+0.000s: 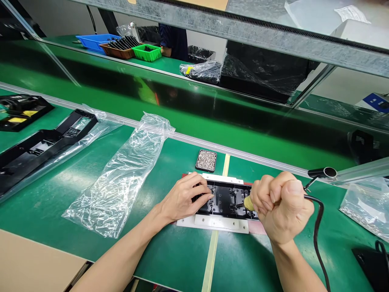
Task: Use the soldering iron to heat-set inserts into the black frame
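My right hand is wrapped around the yellow grip of a soldering iron with a black cord. The iron points down and left, its dark tip at a black plastic panel with small posts and holes. Over the panel's left end, my left hand has bent fingers, with a gap between thumb and forefinger; the fingertips are at the panel's surface. White fixture blocks line the panel's near and far sides. Behind it sits a small black tray full of tiny metal pieces.
A clear plastic bag and a long black plastic housing lie to the left. At right are a metal tube holder and a bag of small parts. Beyond the green conveyor, a person is near coloured bins.
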Demonstrator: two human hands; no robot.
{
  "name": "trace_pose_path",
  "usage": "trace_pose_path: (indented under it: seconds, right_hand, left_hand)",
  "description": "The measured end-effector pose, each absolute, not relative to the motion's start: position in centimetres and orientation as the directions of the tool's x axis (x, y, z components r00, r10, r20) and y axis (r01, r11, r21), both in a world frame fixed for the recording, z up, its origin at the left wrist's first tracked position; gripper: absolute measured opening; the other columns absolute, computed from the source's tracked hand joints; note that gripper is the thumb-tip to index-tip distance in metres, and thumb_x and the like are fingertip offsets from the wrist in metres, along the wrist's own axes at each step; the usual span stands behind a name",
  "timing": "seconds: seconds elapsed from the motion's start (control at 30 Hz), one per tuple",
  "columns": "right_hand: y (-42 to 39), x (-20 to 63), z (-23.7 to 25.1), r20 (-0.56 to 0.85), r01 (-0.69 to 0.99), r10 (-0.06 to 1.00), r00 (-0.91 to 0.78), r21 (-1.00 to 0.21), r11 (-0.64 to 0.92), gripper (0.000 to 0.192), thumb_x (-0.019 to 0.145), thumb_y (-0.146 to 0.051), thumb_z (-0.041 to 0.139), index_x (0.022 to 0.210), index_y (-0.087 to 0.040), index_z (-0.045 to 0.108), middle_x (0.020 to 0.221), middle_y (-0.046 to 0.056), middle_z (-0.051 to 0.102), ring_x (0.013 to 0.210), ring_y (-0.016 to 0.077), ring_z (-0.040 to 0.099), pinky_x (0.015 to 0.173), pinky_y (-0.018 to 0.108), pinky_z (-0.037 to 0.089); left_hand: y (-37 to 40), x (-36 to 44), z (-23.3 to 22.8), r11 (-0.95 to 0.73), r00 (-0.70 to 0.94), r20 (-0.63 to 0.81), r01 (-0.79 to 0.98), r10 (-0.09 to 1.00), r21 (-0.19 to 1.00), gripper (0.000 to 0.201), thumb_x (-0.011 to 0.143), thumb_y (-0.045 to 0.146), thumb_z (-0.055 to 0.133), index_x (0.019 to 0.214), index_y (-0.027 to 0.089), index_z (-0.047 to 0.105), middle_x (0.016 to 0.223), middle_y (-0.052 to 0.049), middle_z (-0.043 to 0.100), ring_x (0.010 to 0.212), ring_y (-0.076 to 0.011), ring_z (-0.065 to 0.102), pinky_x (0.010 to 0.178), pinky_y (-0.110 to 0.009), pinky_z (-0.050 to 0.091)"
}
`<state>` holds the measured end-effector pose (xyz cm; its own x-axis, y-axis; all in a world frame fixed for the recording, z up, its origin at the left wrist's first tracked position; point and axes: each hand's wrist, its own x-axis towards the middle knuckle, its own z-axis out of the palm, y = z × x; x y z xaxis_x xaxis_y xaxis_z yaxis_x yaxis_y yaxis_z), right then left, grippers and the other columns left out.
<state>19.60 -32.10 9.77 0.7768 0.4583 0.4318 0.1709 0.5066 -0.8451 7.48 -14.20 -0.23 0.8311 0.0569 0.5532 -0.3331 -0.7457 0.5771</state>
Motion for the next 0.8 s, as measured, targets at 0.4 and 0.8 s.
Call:
trace_pose_path:
  seconds: [0.4, 0.8]
  right_hand:
    - [-32.07, 19.54, 9.78, 0.447, 0.191, 0.453, 0.771, -0.841, 0.506, 0.046, 0.107, -0.035, 0.051, 0.064, -0.019, 0.046, 0.050, -0.006, 0.033, 0.041, 0.0065, 0.029, 0.037, 0.017, 0.027]
    - [-32.08, 19.51, 9.85, 0.428, 0.156, 0.466, 0.774, -0.842, 0.516, 0.046, 0.106, -0.034, 0.051, 0.063, -0.019, 0.046, 0.049, -0.006, 0.033, 0.041, 0.0069, 0.028, 0.036, 0.016, 0.026]
  left_hand:
    - [-14.17, 7.51, -0.15, -0.751, 0.831, 0.553, -0.331, 0.054, 0.571, 0.007, 0.103, 0.020, 0.067, 0.101, 0.017, 0.073, 0.097, -0.007, 0.067, 0.089, -0.0196, 0.059, 0.078, -0.036, 0.050]
    - [-14.22, 7.49, -0.15, -0.760, 0.835, 0.547, -0.322, 0.052, 0.564, 0.011, 0.105, 0.022, 0.065, 0.101, 0.017, 0.074, 0.097, -0.007, 0.067, 0.089, -0.0196, 0.059, 0.079, -0.037, 0.050]
